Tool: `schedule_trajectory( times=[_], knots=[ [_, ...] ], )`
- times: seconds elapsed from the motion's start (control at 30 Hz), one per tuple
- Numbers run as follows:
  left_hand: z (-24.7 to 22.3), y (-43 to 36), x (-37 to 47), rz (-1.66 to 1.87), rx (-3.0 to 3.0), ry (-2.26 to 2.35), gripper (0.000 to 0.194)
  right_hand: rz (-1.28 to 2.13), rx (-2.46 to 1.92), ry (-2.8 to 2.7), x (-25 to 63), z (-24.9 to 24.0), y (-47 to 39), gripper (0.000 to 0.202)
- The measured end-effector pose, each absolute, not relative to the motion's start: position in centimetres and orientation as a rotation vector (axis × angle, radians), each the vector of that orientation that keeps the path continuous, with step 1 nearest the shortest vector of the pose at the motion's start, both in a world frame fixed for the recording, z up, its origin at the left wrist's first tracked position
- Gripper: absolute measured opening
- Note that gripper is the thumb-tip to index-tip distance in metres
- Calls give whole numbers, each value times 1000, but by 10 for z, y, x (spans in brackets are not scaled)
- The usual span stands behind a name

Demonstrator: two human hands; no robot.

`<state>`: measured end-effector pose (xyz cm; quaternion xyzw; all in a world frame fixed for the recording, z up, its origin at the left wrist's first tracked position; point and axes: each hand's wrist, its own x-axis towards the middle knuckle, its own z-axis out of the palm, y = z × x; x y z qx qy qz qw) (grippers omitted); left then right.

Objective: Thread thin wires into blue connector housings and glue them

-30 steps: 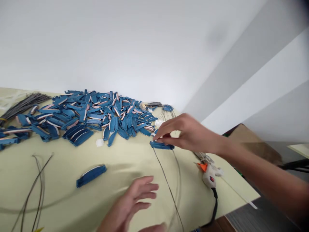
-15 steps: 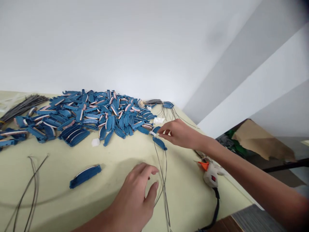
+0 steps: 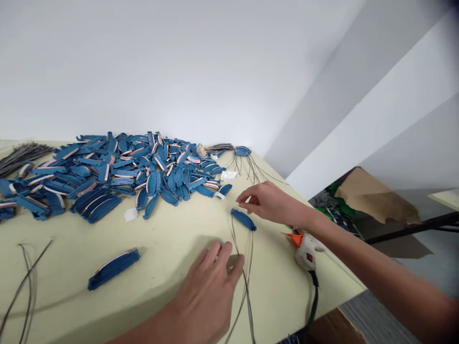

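Observation:
A slim curved blue piece (image 3: 244, 220) with thin dark wires (image 3: 247, 286) trailing from its ends lies on the table. My right hand (image 3: 267, 200) hovers just above and beside this piece, thumb and forefinger slightly apart, holding nothing visible. Lower down, my left hand (image 3: 211, 286) rests on the table with curled fingers; its thumb and forefinger are apart, close to the wires. Whether it touches a wire is hard to make out. A small white scrap (image 3: 219, 195) lies against another blue piece (image 3: 225, 189) at the edge of the pile.
A large pile of blue pieces (image 3: 122, 167) spreads along the wall. One single blue piece (image 3: 114, 270) lies in front. A glue gun (image 3: 306, 253) with an orange part and black cord sits right. Wire bundles (image 3: 25, 157) lie left. Brown cardboard (image 3: 376, 196) stands beyond the table.
My right hand has come away from the white scrap, which stays by the pile. My left hand has lowered onto the table near the wires. The view has shifted slightly right.

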<state>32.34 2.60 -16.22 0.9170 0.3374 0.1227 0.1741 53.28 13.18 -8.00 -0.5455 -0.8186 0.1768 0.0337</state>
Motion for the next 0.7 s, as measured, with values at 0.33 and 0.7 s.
schedule_trajectory(
  times=[0.33, 0.7],
  knots=[
    [-169, 26, 320, 379, 2591, 920, 53, 803, -1852, -2339, 591, -45, 149, 25],
    [-177, 26, 322, 512, 2546, 949, 44, 907, -1922, -2451, 567, -62, 140, 19]
  ],
)
